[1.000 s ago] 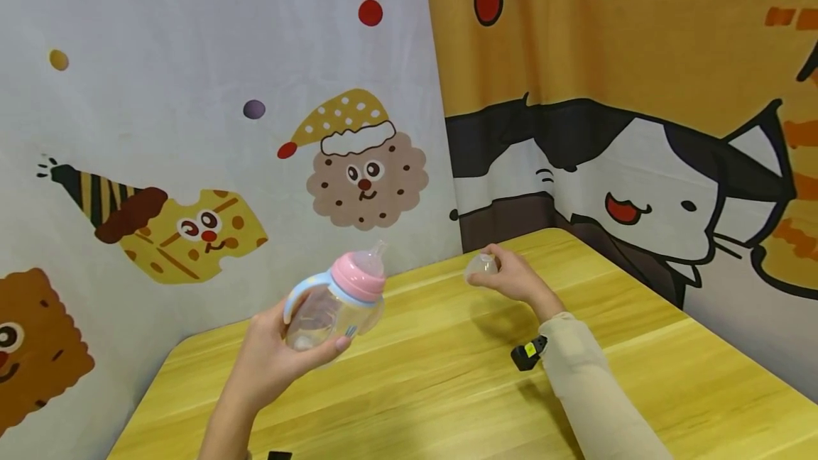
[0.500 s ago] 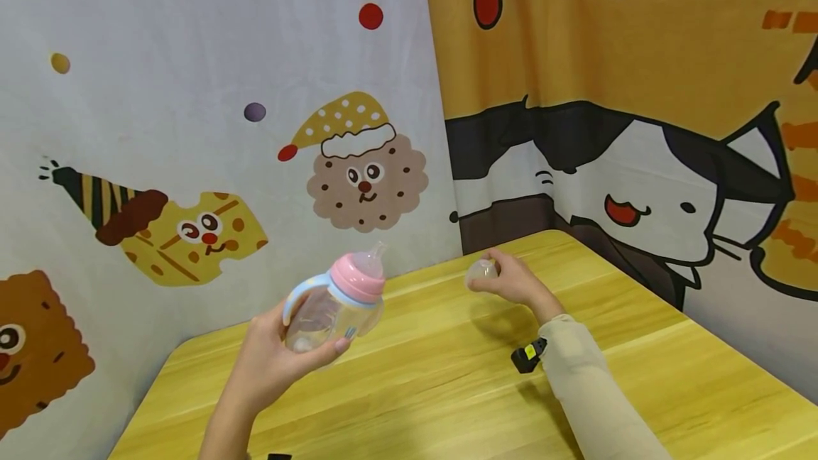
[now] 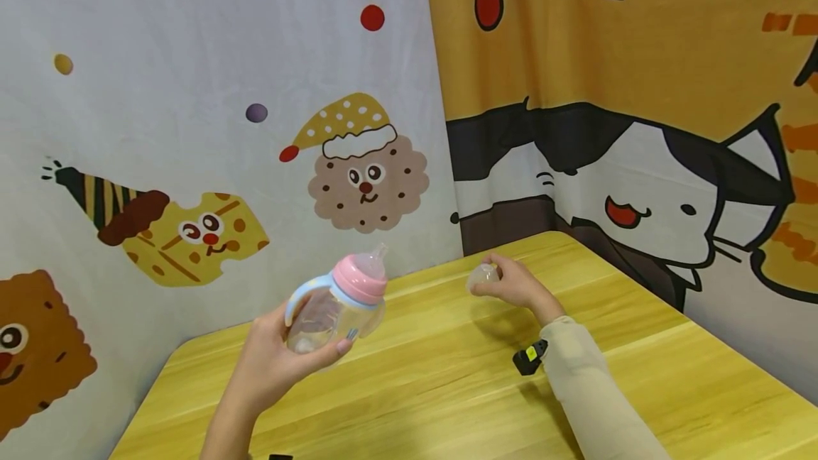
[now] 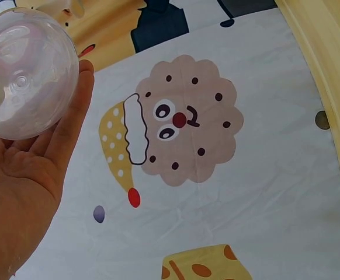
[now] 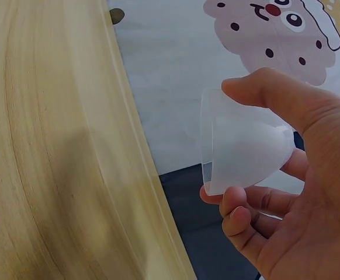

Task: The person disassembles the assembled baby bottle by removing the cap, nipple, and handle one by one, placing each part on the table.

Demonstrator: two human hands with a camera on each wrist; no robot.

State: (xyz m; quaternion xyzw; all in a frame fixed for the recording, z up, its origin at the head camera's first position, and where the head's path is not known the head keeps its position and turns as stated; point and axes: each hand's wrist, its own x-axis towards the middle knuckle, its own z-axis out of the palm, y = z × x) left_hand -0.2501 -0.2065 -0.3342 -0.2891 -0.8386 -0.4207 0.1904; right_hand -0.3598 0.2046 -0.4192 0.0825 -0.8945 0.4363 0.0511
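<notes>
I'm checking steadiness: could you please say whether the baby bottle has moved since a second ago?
No; the bottle in the left hand shows no clear shift against the printed cookie.

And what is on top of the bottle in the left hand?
On the bottle sits a pink collar, with a clear teat rising from it. The collar hides the bottle's mouth. The clear dome is in the right hand.
</notes>
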